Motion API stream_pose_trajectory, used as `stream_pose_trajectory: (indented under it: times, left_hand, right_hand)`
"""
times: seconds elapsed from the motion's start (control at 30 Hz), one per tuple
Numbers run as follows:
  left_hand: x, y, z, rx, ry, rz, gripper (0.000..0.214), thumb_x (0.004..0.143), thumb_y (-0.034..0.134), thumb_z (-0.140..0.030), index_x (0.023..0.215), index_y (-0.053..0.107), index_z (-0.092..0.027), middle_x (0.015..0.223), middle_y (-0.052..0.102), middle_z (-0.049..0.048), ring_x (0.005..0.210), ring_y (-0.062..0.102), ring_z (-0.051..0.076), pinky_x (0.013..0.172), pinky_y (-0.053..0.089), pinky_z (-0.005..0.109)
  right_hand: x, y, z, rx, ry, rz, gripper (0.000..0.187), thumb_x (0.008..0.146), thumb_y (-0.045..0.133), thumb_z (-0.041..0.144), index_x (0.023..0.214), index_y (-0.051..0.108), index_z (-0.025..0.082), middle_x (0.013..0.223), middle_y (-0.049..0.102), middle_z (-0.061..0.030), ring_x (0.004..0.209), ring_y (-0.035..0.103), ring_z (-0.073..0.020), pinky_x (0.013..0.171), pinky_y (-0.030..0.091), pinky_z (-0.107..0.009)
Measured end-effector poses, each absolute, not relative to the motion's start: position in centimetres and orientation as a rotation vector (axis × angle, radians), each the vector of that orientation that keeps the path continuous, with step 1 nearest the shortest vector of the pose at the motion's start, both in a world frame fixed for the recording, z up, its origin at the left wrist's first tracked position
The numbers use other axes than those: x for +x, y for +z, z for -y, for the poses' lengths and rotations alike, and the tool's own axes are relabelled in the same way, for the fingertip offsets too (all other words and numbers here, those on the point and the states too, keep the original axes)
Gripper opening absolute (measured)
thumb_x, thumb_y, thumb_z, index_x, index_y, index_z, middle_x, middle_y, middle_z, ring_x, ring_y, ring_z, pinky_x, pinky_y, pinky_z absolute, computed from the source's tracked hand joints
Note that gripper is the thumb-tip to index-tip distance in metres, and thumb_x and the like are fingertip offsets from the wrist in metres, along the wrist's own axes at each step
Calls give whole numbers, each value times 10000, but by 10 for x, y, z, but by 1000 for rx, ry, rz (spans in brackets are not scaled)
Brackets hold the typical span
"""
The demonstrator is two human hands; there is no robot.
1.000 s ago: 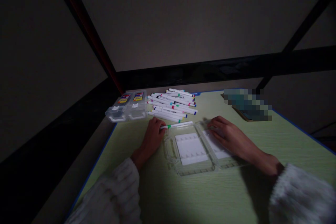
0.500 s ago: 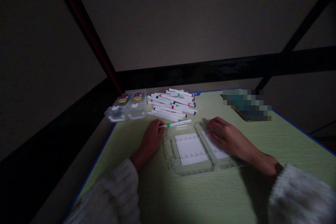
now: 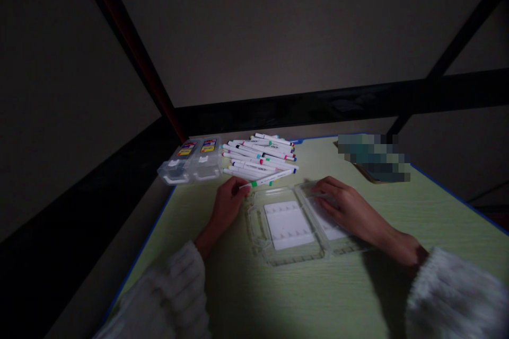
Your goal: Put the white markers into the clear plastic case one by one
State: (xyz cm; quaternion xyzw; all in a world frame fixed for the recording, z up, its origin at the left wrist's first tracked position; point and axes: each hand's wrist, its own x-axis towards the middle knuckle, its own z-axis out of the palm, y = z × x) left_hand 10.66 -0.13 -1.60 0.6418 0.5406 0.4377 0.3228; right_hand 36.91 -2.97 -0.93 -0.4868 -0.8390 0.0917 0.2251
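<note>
My left hand (image 3: 226, 204) is closed on one end of a white marker with a green band (image 3: 265, 179), which points right and slightly up, just in front of the marker pile (image 3: 260, 156). My right hand (image 3: 345, 208) lies flat, fingers stretched, on the right half of an open clear plastic case (image 3: 292, 225) with white inserts. The case lies open between both hands on the green table.
Two shut clear cases with coloured labels (image 3: 191, 160) stand at the table's far left corner. A blurred-out object (image 3: 374, 157) lies at the far right. The table's blue edge (image 3: 137, 260) runs along my left; dark frame bars rise behind.
My left hand has lifted the green-banded marker's far end up and back toward the pile. The right hand has stayed on the case.
</note>
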Motion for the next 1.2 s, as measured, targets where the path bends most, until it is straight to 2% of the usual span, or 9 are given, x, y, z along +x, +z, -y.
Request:
stream_pose_trajectory:
  times: [0.37,0.97,1.2]
  left_hand:
    - [110,-12,2,1433,1272,-1234,106,656,575,-238,654,562,-133,524,547,-43,525,500,80,556,403,203]
    - [114,-9,7,1390,1195,-1083,123,648,584,-247,655,568,-125,500,537,-39,490,483,70,520,388,196]
    - [116,-6,9,1369,1198,-1084,117,658,575,-241,663,562,-125,505,531,-42,498,479,68,530,388,194]
  right_hand:
    - [363,-5,36,-1282,236,2182,237,838,374,233,1041,472,157,872,580,-67,779,554,-182,715,442,-330]
    - [358,-1,43,-944,121,2395,219,887,364,262,1021,495,148,954,597,-96,856,555,-175,728,462,-321]
    - [358,-3,44,-906,163,2445,239,879,386,308,1001,524,155,893,606,-81,821,572,-172,710,472,-313]
